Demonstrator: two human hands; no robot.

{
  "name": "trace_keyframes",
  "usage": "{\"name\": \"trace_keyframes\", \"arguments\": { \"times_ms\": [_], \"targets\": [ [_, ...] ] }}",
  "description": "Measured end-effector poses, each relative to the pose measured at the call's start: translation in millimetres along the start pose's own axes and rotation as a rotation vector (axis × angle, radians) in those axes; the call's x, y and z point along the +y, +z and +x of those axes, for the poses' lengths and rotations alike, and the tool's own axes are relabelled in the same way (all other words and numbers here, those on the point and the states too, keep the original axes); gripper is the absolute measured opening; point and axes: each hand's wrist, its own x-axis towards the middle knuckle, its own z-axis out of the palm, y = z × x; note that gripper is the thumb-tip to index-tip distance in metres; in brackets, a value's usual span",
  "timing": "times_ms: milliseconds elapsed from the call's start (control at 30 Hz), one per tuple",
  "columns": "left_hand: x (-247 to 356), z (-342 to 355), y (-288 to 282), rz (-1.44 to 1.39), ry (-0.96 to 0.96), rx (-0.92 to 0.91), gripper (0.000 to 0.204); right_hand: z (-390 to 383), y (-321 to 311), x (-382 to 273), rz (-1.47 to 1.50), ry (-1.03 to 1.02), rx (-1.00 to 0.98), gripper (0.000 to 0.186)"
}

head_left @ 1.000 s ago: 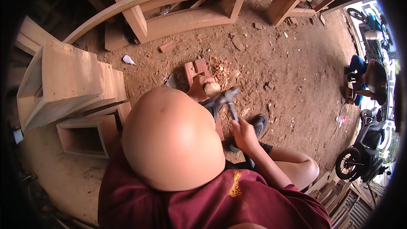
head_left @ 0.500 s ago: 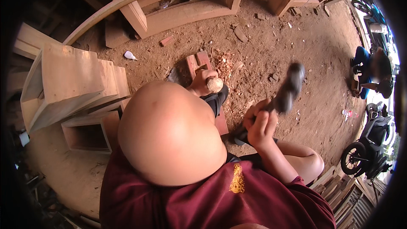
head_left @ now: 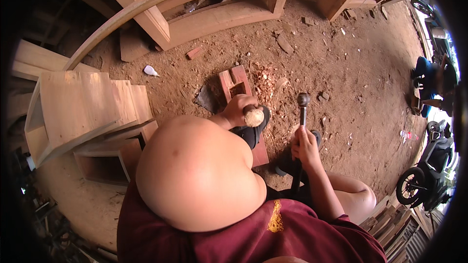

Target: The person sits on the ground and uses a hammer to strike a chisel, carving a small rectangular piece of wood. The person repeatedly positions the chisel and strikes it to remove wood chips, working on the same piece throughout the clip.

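Note:
My left hand (head_left: 240, 108) is closed around a chisel; the frayed, pale end of its wooden handle (head_left: 254, 118) faces up. The blade is hidden below the fist, near a rectangular mortise cut in a reddish wooden piece (head_left: 225, 80). That piece lies on the ground, running under my black-sandalled foot (head_left: 252, 135). To the right, my right hand (head_left: 306, 147) grips a hammer by its shaft, the dark metal head (head_left: 303, 99) upright above the fist. A gap separates the hammer head from the chisel handle.
Wood shavings (head_left: 263, 79) are scattered beside the piece on the dirt floor (head_left: 356, 83). Curved wooden frames (head_left: 209, 27) stand ahead, and stacked wooden parts (head_left: 83, 102) at left. A small white bottle (head_left: 150, 71) lies nearby. Another person (head_left: 431, 85) and a motorcycle (head_left: 426, 165) are at far right.
The hammer, tilted and blurred earlier, now stands upright, its head lower and further left. My right hand has shifted slightly. My left hand still holds the chisel; the whole view has shifted a little.

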Motion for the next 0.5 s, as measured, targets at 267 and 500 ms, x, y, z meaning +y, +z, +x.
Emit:
{"name": "trace_keyframes", "arguments": {
  "times_ms": [267,500],
  "targets": [
    [-16,-6,5,-0.029,-0.006,-0.034,0.028,19,25,-38,0.043,0.037,-0.056,0.036],
    [-32,29,-20,0.218,0.244,0.092,0.014,39,69,-54,0.154,-0.057,-0.266,0.052]
  ]
}}
